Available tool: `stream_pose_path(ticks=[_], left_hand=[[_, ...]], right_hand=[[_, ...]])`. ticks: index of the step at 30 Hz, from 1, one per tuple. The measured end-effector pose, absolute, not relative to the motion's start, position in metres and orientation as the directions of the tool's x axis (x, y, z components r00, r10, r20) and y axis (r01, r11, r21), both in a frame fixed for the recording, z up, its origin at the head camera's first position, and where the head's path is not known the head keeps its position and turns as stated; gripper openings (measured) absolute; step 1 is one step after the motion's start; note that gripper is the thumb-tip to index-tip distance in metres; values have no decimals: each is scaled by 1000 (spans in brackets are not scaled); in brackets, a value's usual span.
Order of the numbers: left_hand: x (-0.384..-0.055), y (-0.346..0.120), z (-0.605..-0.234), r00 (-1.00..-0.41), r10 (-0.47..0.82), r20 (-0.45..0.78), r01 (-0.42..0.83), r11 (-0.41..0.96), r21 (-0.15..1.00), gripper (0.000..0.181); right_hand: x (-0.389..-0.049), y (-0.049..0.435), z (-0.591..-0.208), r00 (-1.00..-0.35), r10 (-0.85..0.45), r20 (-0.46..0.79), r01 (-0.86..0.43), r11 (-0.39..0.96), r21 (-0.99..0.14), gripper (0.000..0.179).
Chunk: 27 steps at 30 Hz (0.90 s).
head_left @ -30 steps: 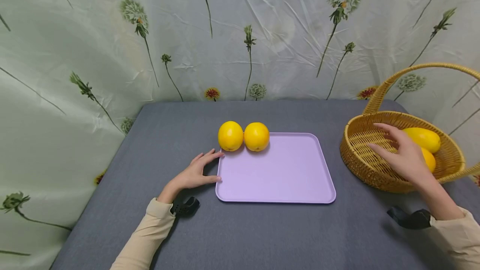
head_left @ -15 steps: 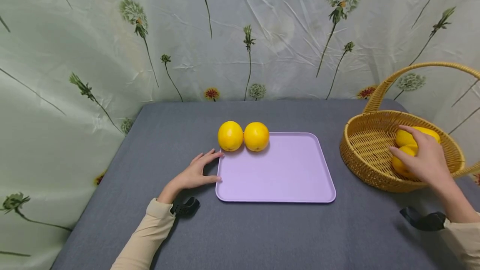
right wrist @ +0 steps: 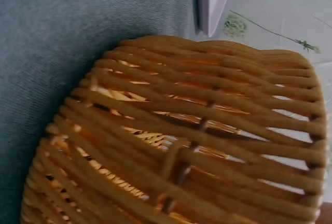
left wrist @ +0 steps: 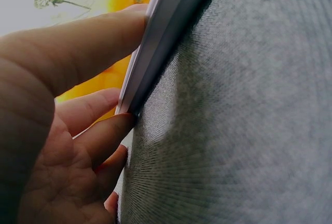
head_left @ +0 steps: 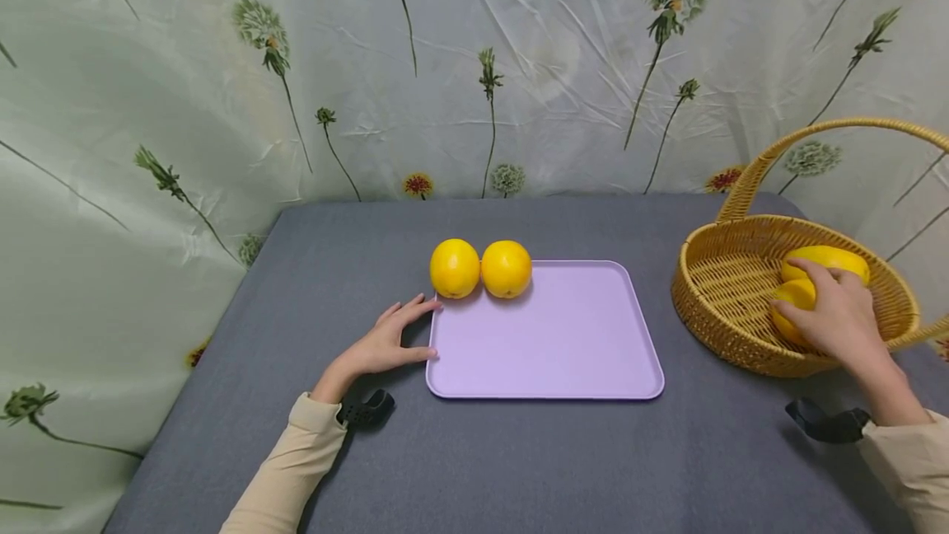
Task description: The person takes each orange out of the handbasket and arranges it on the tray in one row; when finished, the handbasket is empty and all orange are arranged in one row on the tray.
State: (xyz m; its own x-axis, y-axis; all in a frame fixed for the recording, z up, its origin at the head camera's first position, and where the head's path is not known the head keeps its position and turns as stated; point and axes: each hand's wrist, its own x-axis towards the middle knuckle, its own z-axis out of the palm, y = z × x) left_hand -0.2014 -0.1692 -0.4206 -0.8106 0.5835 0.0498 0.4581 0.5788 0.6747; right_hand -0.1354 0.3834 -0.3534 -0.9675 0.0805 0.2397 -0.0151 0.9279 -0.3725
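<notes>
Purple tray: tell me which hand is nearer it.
Left. The left hand touches the left edge of the tray; the right hand is at the basket, to the tray's right.

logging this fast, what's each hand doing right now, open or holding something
Left hand: open, touching the edge of the tray.
Right hand: closed round an orange inside the basket.

Grey cloth-covered table (head_left: 563, 468), lilac tray (head_left: 556, 344) near its middle, woven basket (head_left: 708, 334) at right
</notes>
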Motion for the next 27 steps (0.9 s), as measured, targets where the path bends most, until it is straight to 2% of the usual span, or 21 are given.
stream_pose_path(ticks=[4,7,9,17,27], left_hand=[[-201,-169,-419,-810,584,53,463,582,669,71],[-201,-169,-419,-809,587,44,459,584,669,71],[-200,-169,-419,-809,587,35,451,582,677,71],[-200,-168,-419,-812,583,30,446,586,677,71],[-201,-169,-421,-811,584,43,454,580,677,71]], right_hand=[[-136,384,-356,-953,60,298,-64,919,-389,53],[-136,386,-357,-960,24,278,-87,921,-381,51],[-136,388,-359,-968,-4,249,-98,926,-366,49],[-138,392,-359,-955,-107,275,-179,951,-250,27],[-137,389,-351,-987,-80,136,-104,977,-185,50]])
